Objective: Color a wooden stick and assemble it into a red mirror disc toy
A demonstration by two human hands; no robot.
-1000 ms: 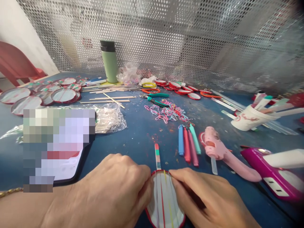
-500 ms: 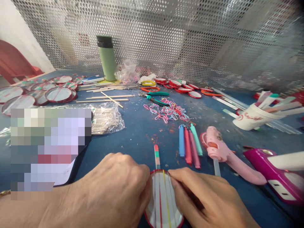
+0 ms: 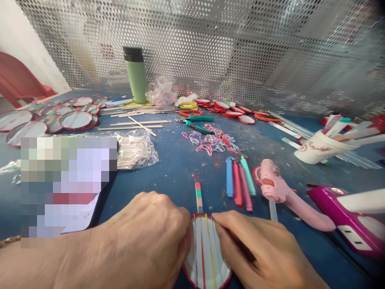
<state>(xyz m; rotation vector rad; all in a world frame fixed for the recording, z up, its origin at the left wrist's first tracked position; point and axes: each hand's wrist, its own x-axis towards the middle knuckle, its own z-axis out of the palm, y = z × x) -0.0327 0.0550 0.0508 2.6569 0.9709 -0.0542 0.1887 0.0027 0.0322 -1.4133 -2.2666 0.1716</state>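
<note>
Low in the view lies a small toy banjo, a red-rimmed round with a white face, coloured strings across it and a striped stick neck pointing away from me. My left hand is closed at its left rim, knuckles up, its fingertips hidden. On the opposite side, my right hand pinches the upper right rim between thumb and forefinger. Just beyond are several markers in blue, red, purple and teal. A pink hot glue gun rests to the right of them.
Finished-looking banjos pile at the left, near a phone and a bag of sticks. Beyond are pliers, coloured clips, a green tumbler and red rings. A paper cup and purple power strip stand right.
The view has shifted very slightly. Both hands keep the same hold on the banjo, with hardly any movement.
</note>
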